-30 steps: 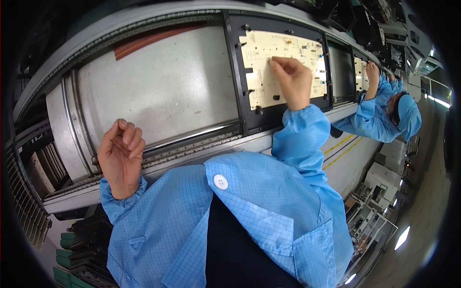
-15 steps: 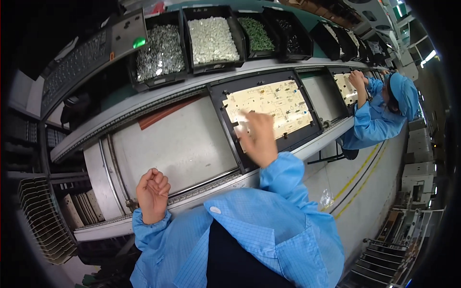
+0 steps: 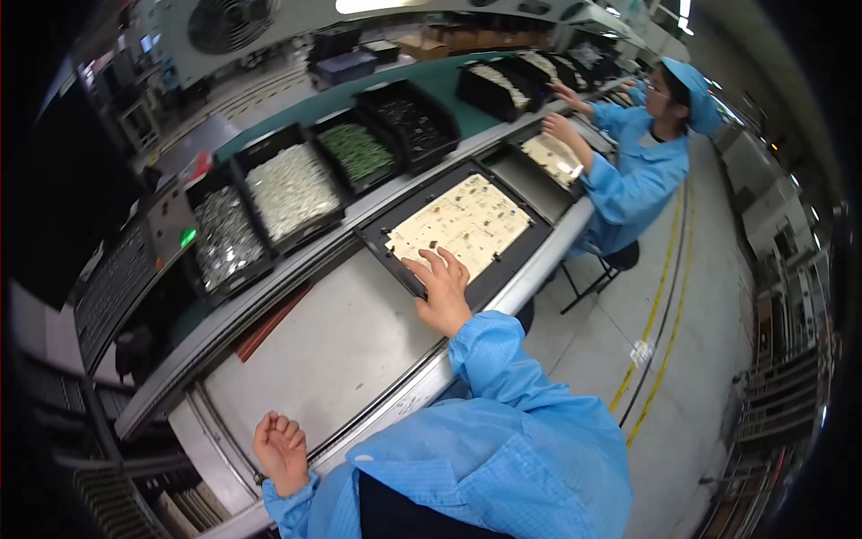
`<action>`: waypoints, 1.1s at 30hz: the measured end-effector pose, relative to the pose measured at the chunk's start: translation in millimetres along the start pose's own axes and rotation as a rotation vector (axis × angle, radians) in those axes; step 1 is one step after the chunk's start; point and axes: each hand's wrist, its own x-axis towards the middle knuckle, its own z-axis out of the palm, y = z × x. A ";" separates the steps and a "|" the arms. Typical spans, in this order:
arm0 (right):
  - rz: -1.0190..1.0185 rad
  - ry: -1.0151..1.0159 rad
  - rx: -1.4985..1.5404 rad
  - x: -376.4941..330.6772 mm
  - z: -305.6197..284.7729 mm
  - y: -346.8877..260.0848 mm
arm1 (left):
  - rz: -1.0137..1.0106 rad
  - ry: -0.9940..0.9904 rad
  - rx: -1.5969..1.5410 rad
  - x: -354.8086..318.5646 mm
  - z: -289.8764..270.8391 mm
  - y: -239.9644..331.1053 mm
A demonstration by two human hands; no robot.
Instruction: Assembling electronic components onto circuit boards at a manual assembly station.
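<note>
My right hand (image 3: 441, 289) reaches over the near left corner of a cream circuit board (image 3: 467, 216), its fingers spread and nothing seen between them. Whether the fingertips touch the board cannot be told. Small components dot the board, which lies in a black frame (image 3: 373, 235) on the conveyor line. To the left, my left hand (image 3: 282, 454) is held above the near end of the line, palm upward. Its fingers curl loosely inward, and no object shows in it.
Beyond the line stand black bins with shiny metal parts (image 3: 224, 238), white parts (image 3: 289, 190), green parts (image 3: 357, 153) and dark parts (image 3: 415, 126). A keyboard (image 3: 112, 283) sits at far left. At right, a co-worker in blue (image 3: 628, 171) handles another board (image 3: 552, 160).
My view has swung up and to the right. The right hand has drawn back toward the board's near left corner, with its fingers spread. The co-worker's hands have lifted off their board.
</note>
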 end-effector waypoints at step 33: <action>0.134 -0.142 -0.182 275.0 3.6 79.0 | 0.052 -0.039 -0.086 -16.8 8.3 -2.5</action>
